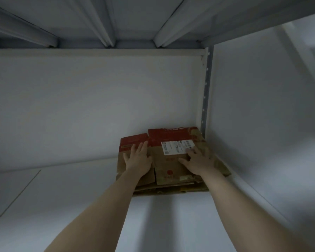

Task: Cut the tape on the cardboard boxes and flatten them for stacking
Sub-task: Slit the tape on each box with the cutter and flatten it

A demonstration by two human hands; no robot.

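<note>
A flattened brown and red cardboard box [168, 166] with a white shipping label [177, 146] lies on top of a low stack of flattened cardboard [171, 188] in the back right corner of a white shelf [80, 206]. My left hand [137, 156] lies flat on the left part of the top box, fingers straight and spread. My right hand [196, 160] presses flat on its right part, fingertips at the label's lower right corner. Both arms reach forward into the shelf bay. No cutting tool is in sight.
The shelf bay is bounded by a white back wall [98, 106], a white right side wall [262, 124] and a perforated metal upright [205, 88] in the corner. The ribbed underside of the shelf above [135, 20] hangs overhead.
</note>
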